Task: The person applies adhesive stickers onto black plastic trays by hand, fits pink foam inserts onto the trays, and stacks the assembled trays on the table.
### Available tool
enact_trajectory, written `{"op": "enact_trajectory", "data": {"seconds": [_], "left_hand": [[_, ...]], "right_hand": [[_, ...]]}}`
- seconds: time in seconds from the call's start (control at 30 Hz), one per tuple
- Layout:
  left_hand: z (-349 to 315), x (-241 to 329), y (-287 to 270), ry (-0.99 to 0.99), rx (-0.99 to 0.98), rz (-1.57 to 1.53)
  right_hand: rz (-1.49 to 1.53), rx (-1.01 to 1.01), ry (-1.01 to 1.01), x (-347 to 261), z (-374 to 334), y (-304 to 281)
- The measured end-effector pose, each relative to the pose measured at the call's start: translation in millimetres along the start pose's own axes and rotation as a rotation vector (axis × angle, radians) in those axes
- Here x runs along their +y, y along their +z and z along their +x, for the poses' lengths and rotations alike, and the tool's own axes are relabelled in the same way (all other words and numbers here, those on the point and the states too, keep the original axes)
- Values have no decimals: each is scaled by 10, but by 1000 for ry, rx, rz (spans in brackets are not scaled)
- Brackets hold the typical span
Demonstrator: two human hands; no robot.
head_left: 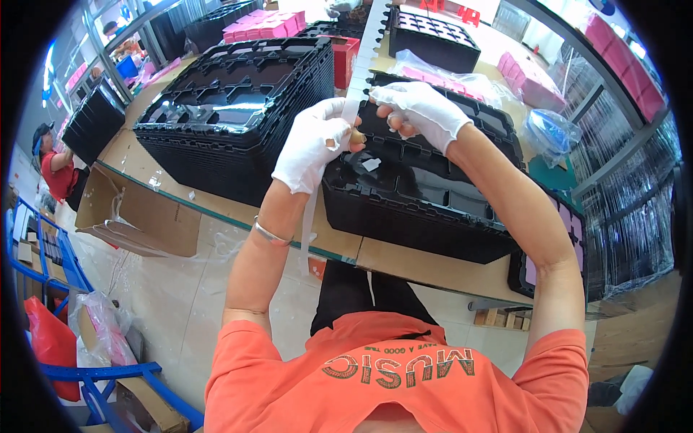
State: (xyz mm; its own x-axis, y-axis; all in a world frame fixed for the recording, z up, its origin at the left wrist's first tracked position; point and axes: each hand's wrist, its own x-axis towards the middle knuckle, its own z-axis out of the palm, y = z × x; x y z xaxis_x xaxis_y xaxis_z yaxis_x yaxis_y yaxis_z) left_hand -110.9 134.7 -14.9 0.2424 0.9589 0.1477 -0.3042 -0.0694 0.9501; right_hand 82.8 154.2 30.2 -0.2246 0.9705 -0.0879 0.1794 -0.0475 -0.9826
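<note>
a thin white strip (308,224) hangs mid-frame, pinched in the grip of the left hand (310,148); the right hand (426,115) has curled fingers, and i cannot tell whether they pinch anything. a small white piece (371,164) on the central black plastic tray stack (419,227) looks already placed; strip seems left over. another tray stack (231,112) stands upper left on the tabletop (393,258).

a narrow whitish strip (309,225) hangs downward, lower end loose — just right of it, glossy black trays (415,195) with moulded compartments lie flat, stacked together.
</note>
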Motion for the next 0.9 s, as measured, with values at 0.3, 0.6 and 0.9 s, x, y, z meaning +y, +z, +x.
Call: {"op": "enact_trajectory", "data": {"seconds": [0.3,0.6,0.9], "left_hand": [[-19,75,30,40,-27,71],[102,-60,101,253,153,554],[214,-68,1,275,190,476]], "right_hand": [[51,-8,19,-80,121,36],[237,-88,130,-133,87,27],[-91,85,-37,-69,710,-722]]}}
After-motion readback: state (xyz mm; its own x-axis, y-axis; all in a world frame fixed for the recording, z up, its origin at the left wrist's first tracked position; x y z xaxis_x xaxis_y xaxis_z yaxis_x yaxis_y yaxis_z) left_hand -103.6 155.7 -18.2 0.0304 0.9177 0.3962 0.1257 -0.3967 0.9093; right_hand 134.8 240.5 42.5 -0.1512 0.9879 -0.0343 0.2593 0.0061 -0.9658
